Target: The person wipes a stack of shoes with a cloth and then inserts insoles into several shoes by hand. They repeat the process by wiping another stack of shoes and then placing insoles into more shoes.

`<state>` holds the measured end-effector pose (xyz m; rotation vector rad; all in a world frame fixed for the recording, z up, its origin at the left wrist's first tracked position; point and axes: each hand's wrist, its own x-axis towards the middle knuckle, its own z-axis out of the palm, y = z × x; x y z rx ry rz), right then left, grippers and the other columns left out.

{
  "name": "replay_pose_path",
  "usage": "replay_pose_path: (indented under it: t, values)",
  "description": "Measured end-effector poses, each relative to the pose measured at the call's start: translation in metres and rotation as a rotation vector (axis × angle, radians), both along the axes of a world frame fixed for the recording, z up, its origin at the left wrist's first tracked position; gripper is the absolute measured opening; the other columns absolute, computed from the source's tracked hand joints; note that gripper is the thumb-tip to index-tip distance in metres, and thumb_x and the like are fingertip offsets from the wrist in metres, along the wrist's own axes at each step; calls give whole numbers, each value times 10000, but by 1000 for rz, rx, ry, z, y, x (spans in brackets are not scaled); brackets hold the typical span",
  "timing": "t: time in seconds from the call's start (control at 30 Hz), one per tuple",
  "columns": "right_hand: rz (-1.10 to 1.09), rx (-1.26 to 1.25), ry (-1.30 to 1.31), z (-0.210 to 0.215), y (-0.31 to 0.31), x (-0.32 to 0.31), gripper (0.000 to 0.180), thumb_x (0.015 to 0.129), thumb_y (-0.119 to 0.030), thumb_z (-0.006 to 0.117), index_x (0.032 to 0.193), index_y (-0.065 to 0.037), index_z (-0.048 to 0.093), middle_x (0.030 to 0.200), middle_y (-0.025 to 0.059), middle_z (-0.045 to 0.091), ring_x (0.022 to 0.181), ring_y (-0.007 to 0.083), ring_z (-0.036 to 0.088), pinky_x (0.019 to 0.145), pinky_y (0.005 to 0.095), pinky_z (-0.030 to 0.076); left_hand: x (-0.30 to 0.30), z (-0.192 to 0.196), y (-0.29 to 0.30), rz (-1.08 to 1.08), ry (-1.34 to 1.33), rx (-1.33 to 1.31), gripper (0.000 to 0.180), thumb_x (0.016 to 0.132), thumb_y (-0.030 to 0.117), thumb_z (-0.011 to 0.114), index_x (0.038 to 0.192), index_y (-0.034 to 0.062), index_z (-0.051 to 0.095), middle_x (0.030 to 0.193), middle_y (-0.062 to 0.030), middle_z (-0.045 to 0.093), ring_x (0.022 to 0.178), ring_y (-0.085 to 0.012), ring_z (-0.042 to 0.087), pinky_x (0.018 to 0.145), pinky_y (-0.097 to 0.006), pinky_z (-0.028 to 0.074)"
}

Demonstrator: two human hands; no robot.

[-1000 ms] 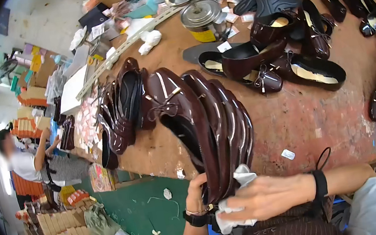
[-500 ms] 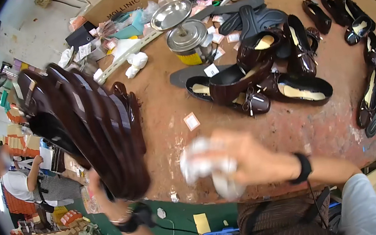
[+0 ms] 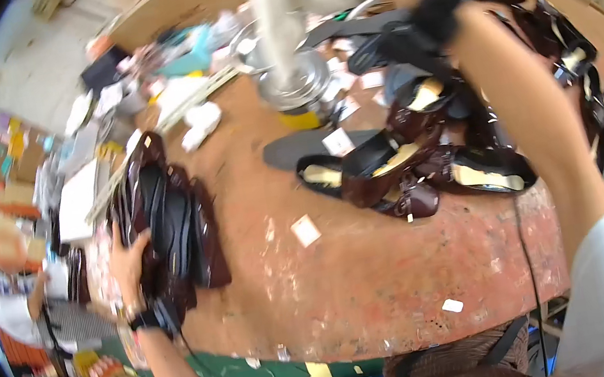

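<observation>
left hand [image 3: 128,263] pressed against the near end of a stack of glossy dark maroon flat shoes [image 3: 170,225], fingers curled round the outer shoe, clamped on it. stack lies on its side at the left edge of the worn brown round worktable [image 3: 381,286], shoes nested sole to sole, toes pointing away from the person. black band on the left wrist, just below the stack.

right arm raised across the right of the view, white sleeve low, black wristband [image 3: 436,9] up high. right hand at the very top edge, mostly cut off; a pale grey-white cloth [image 3: 282,10] hangs down from it. grip itself not visible, cannot tell how the fingers sit.

under the cloth: a round silver metal tin [image 3: 298,86] on the table. to its right, a loose heap of dark maroon flats with tan insoles [image 3: 409,167]. small white paper tags [image 3: 305,230] scattered on the bare tabletop. more dark shoes along the right rim. another person [image 3: 12,305] sits at far left, blurred.
</observation>
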<state>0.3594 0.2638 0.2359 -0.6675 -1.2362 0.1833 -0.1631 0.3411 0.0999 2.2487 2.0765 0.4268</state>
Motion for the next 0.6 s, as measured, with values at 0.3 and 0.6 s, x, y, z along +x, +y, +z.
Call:
replay_pose_path:
  t: [0.3, 0.6]
  values:
    - [-191, -423, -809, -129, -92, -23, 286, 752, -307, 751, 786, -26, 707, 729, 178, 649, 751, 336, 668, 684, 430, 540, 83, 26, -86, -78, 172, 388, 398, 1024, 281, 535, 1078, -74, 705, 965, -222, 727, 802, -322, 705, 718, -350, 560]
    - [-1409, -1422, -79, -180, -512, 166, 243, 873, -236, 663, 978, -26, 724, 918, 187, 709, 901, 373, 686, 771, 437, 538, 211, -14, -139, -966, -190, 175, 413, 900, 32, 587, 1309, -25, 590, 1410, -214, 524, 1327, -378, 477, 1115, -439, 347]
